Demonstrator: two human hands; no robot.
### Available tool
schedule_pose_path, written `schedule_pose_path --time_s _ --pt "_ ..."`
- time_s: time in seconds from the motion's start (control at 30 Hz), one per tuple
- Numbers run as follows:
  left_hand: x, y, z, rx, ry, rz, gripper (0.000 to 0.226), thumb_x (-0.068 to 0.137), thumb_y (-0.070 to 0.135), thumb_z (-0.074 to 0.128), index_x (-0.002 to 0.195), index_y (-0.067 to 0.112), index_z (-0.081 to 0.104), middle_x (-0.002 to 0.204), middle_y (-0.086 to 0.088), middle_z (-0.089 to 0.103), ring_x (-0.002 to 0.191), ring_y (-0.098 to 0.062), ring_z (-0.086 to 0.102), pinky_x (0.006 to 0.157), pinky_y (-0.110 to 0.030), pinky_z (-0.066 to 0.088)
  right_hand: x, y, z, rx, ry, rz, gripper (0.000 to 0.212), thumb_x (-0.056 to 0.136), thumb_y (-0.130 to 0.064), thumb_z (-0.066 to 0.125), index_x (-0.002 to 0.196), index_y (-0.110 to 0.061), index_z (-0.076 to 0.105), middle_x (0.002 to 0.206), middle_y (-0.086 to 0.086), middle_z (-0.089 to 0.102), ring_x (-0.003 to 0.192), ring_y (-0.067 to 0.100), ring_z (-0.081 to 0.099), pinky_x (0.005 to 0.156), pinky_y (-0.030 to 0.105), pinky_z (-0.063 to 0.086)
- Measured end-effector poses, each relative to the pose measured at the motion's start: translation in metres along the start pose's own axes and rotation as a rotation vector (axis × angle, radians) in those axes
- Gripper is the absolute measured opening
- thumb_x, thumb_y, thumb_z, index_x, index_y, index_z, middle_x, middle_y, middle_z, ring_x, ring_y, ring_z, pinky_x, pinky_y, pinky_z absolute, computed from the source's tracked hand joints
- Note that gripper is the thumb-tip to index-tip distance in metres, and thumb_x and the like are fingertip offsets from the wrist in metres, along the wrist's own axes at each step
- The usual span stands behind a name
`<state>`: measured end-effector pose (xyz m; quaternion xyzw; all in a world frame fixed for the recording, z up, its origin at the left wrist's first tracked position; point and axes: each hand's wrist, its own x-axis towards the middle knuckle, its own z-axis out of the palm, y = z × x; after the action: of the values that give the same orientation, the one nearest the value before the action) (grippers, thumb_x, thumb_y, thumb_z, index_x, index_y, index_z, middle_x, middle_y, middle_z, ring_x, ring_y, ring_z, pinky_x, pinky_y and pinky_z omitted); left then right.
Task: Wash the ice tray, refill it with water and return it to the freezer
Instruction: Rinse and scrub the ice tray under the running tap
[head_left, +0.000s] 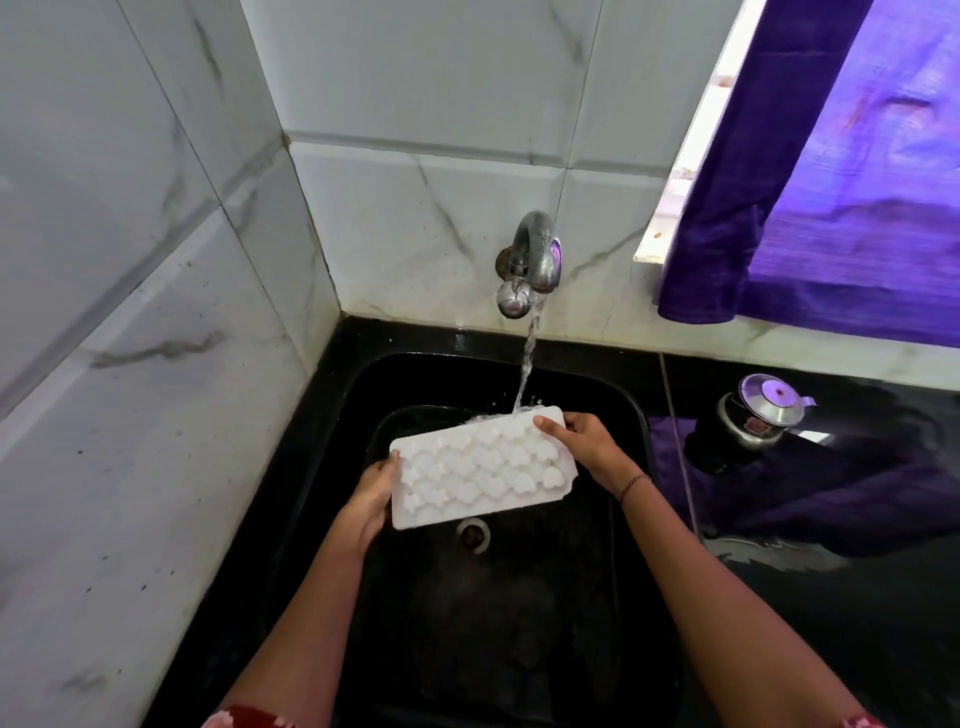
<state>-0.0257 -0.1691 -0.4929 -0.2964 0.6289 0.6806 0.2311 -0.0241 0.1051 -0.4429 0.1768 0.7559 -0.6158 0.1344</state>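
Observation:
A white ice tray (480, 467) with several small shaped cells is held over the black sink (613, 395), tilted with its far right corner higher. My left hand (371, 496) grips its near left end, thumb on top. My right hand (584, 441) grips the far right end, fingers curled over the rim. Water runs from the metal wall tap (537, 254) and strikes the tray's far edge, splashing there.
The sink drain (474, 535) lies just below the tray. White marble-look tiled walls (156, 312) close in on the left and behind. A steel pot with a lid (761, 415) stands on the black counter at right. A purple curtain (831, 182) hangs at upper right.

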Motion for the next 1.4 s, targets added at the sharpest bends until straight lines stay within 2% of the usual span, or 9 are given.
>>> schedule_pose_path --time_s 0.17,0.33,0.5,0.7,0.87,0.97,1.1,1.27,1.4 --pt "0.0 -0.003 0.013 -0.151 -0.041 -0.014 0.031 0.103 0.026 0.036 0.11 0.005 0.056 0.102 -0.016 0.064 0.082 -0.028 0.063 0.078 -0.042 0.051 0.007 -0.002 -0.007 -0.059 0.025 0.014 0.034 0.089 -0.036 0.062 0.103 -0.005 0.064 0.097 0.011 0.071 0.083 0.021 0.068 0.078 0.033 0.057" --pt "-0.001 -0.005 0.034 -0.231 -0.039 -0.005 0.028 0.103 0.023 0.036 0.11 0.005 0.056 0.098 -0.016 0.065 0.082 -0.028 0.064 0.07 -0.04 0.052 0.009 -0.003 -0.008 -0.148 0.237 -0.058 0.049 0.091 -0.036 0.059 0.134 -0.014 0.051 0.119 0.008 0.063 0.101 0.022 0.063 0.07 0.026 0.055" --pt "-0.004 -0.004 0.054 -0.187 -0.051 0.013 0.022 0.101 0.019 0.04 0.099 0.009 0.059 0.102 -0.014 0.065 0.084 -0.026 0.063 0.078 -0.041 0.052 0.005 -0.013 -0.023 -0.256 0.338 -0.106 0.056 0.092 -0.038 0.056 0.142 -0.017 0.042 0.13 0.011 0.057 0.117 0.026 0.055 0.1 0.039 0.045" --pt "-0.012 -0.001 0.088 -0.31 -0.107 -0.007 0.021 0.102 0.011 0.035 0.115 0.005 0.049 0.115 -0.019 0.058 0.084 -0.027 0.06 0.085 -0.048 0.048 -0.002 -0.024 -0.038 -0.618 0.511 -0.152 0.049 0.099 -0.039 0.04 0.145 -0.021 0.036 0.133 0.016 0.05 0.124 0.03 0.045 0.092 0.039 0.043" --pt "-0.015 0.002 0.106 -0.361 -0.067 -0.008 0.016 0.102 0.01 0.035 0.106 0.009 0.051 0.094 -0.009 0.059 0.082 -0.027 0.059 0.09 -0.052 0.045 -0.004 -0.034 -0.035 -1.011 0.65 -0.312 0.047 0.101 -0.031 0.035 0.143 -0.012 0.038 0.135 0.013 0.05 0.121 0.029 0.046 0.094 0.043 0.039" --pt "-0.015 0.004 0.106 -0.372 -0.003 0.012 0.016 0.101 0.01 0.037 0.094 0.01 0.051 0.098 -0.011 0.057 0.076 -0.023 0.057 0.089 -0.047 0.046 -0.003 -0.031 -0.021 -1.183 0.614 -0.347 0.061 0.101 -0.041 0.025 0.148 -0.003 0.022 0.152 0.018 0.029 0.141 0.03 0.028 0.115 0.048 0.016" --pt "-0.011 0.006 0.101 -0.384 0.051 0.018 0.022 0.101 0.013 0.038 0.082 0.015 0.05 0.089 -0.008 0.059 0.075 -0.022 0.057 0.078 -0.043 0.05 -0.001 -0.019 0.012 -1.326 0.562 -0.409 0.079 0.092 -0.058 0.007 0.149 -0.004 0.013 0.155 0.025 0.009 0.145 0.038 0.005 0.115 0.053 -0.01" --pt "-0.012 0.015 0.106 -0.393 0.096 0.074 0.014 0.101 0.012 0.039 0.097 0.007 0.052 0.1 -0.014 0.057 0.088 -0.027 0.058 0.082 -0.037 0.049 -0.014 -0.002 0.076 -1.343 0.374 -0.572 0.072 0.094 -0.052 0.012 0.146 -0.003 0.017 0.154 0.025 0.014 0.144 0.037 0.014 0.119 0.049 0.008" --pt "-0.014 0.019 0.096 -0.406 0.101 0.068 0.023 0.1 0.015 0.039 0.094 0.003 0.059 0.096 -0.015 0.063 0.08 -0.025 0.061 0.063 -0.029 0.05 -0.028 0.006 0.094 -1.483 0.169 -0.8 0.059 0.093 -0.034 0.023 0.141 -0.006 0.041 0.15 0.014 0.034 0.142 0.025 0.027 0.117 0.041 0.019"
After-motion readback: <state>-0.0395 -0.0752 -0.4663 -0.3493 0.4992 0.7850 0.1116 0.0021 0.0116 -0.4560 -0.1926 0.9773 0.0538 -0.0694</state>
